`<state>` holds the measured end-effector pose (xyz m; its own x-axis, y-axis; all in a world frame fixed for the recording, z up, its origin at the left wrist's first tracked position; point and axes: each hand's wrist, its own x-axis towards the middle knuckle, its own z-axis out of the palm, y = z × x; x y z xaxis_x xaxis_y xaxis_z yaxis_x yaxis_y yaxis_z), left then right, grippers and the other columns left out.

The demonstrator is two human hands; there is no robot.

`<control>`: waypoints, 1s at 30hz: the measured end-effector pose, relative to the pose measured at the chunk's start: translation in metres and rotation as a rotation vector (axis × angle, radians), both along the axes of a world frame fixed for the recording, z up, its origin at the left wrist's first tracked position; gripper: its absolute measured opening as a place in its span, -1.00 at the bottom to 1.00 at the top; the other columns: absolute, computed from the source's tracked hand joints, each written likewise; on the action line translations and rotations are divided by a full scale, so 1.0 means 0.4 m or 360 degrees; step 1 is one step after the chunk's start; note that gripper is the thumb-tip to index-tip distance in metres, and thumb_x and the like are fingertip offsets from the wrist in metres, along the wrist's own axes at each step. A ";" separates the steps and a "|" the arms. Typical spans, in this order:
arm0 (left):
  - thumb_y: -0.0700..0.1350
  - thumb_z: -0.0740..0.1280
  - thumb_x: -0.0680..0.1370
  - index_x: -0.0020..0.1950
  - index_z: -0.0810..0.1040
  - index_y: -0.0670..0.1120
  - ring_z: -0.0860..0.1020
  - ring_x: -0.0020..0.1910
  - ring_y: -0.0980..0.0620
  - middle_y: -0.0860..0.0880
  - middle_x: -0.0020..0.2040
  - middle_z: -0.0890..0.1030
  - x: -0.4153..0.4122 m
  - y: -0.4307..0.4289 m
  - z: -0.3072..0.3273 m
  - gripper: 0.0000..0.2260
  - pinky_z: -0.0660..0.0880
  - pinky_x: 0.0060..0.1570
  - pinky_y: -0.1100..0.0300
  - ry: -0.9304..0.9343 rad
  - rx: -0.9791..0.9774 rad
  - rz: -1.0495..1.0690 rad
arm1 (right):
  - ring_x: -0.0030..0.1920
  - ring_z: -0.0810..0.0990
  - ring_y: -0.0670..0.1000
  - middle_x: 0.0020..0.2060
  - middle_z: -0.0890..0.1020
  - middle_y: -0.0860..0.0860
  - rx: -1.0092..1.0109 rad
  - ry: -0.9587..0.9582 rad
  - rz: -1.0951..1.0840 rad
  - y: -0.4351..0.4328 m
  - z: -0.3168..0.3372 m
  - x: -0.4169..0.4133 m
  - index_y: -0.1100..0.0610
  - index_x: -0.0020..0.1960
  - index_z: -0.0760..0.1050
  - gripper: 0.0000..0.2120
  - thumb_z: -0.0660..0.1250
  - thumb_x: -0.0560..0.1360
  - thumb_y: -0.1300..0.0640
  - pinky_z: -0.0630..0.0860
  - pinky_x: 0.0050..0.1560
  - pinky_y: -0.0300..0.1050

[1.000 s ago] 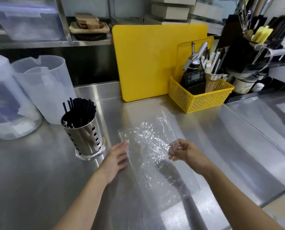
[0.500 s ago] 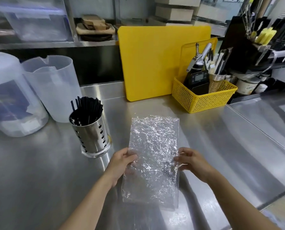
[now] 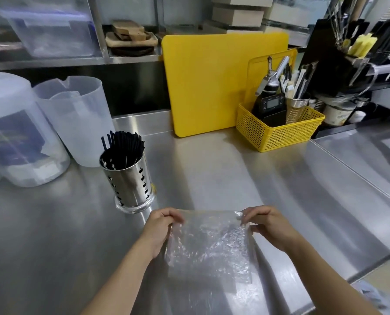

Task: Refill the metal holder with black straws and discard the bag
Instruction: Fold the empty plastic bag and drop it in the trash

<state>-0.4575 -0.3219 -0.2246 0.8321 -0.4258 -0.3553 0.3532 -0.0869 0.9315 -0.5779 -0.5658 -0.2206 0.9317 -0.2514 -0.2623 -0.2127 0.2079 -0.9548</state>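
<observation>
A perforated metal holder (image 3: pixel 130 180) full of black straws (image 3: pixel 123 147) stands upright on the steel counter (image 3: pixel 223 169), left of centre. Close in front of me lies a crinkled, empty clear plastic bag (image 3: pixel 208 244), folded over on itself. My left hand (image 3: pixel 161 226) pinches its upper left corner and my right hand (image 3: pixel 269 225) pinches its upper right corner. Both hands sit at the fold's far edge, just right of and nearer than the holder.
Two translucent plastic jugs (image 3: pixel 76 114) stand at the left. A yellow cutting board (image 3: pixel 214 80) leans on the back wall beside a yellow basket (image 3: pixel 280 130) of tools. A raised steel ledge (image 3: pixel 360 160) runs along the right.
The bag lay flat and long on the counter; its far end has been folded toward me. Both hands moved from its sides to gripping the corners of the fold.
</observation>
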 end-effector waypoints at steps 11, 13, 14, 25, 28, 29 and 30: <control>-0.13 0.40 0.30 0.01 0.59 -0.03 0.60 -0.06 0.11 0.05 -0.02 0.65 -0.025 0.042 0.018 -0.72 0.43 -0.06 0.17 0.0200 -0.0286 -0.0285 | -0.29 0.55 -0.05 -0.20 0.45 0.08 0.0090 0.0027 0.0037 0.044 -0.019 -0.006 0.18 0.14 0.48 -0.58 0.26 0.38 0.53 0.55 -0.22 -0.18; -0.24 0.44 0.23 0.09 0.53 0.03 0.52 0.09 0.12 0.12 0.12 0.58 -0.029 0.046 0.006 -0.54 0.42 -0.04 0.16 0.0108 -0.0217 -0.0265 | -0.32 0.56 -0.06 -0.17 0.44 0.08 0.0110 0.0046 -0.0023 0.052 -0.034 0.004 0.09 0.28 0.36 -0.36 0.31 0.32 0.57 0.53 -0.09 -0.09; -0.29 0.44 0.21 0.11 0.50 0.05 0.51 0.08 0.09 0.14 0.14 0.56 -0.030 0.048 0.002 -0.49 0.44 -0.04 0.15 0.0083 -0.0228 -0.0218 | -0.30 0.57 -0.05 -0.14 0.45 0.09 0.0158 0.0062 -0.0074 0.059 -0.031 0.006 0.08 0.27 0.34 -0.35 0.34 0.31 0.56 0.52 -0.07 -0.10; -0.16 0.55 0.21 -0.04 0.59 -0.13 0.57 -0.09 -0.11 -0.13 -0.09 0.64 -0.040 0.082 0.017 -0.64 0.47 0.08 -0.07 0.0243 -0.0103 -0.0228 | -0.40 0.37 0.00 -0.39 0.50 0.05 0.0188 0.0290 0.0118 0.111 -0.008 -0.018 0.17 -0.21 0.61 -0.92 0.45 0.31 0.29 0.31 -0.40 -0.18; -0.12 0.45 0.31 -0.16 0.60 -0.13 0.48 -0.31 0.02 -0.06 -0.30 0.55 -0.042 0.100 0.014 -0.85 0.41 -0.30 0.17 0.0197 0.0075 -0.0342 | -0.46 0.23 -0.07 -0.44 0.37 -0.01 0.0114 0.0288 0.0094 0.108 -0.014 -0.025 0.09 -0.33 0.61 -0.80 0.37 0.42 0.29 0.09 -0.44 -0.18; -0.12 0.43 0.32 -0.16 0.59 -0.13 0.45 -0.37 0.05 -0.02 -0.36 0.53 -0.044 0.103 0.016 -0.85 0.36 -0.36 0.20 0.0155 0.0134 -0.0370 | -0.46 0.20 -0.07 -0.45 0.35 -0.02 0.0096 0.0303 0.0097 0.109 -0.014 -0.030 0.08 -0.33 0.62 -0.79 0.35 0.43 0.28 0.06 -0.42 -0.16; -0.11 0.40 0.31 -0.15 0.59 -0.13 0.43 -0.41 0.06 -0.02 -0.39 0.51 -0.044 0.108 0.015 -0.83 0.31 -0.40 0.23 0.0113 0.0178 -0.0384 | -0.46 0.21 -0.07 -0.46 0.35 -0.03 0.0077 0.0314 0.0093 0.109 -0.016 -0.033 0.09 -0.28 0.64 -0.83 0.36 0.43 0.26 0.08 -0.44 -0.17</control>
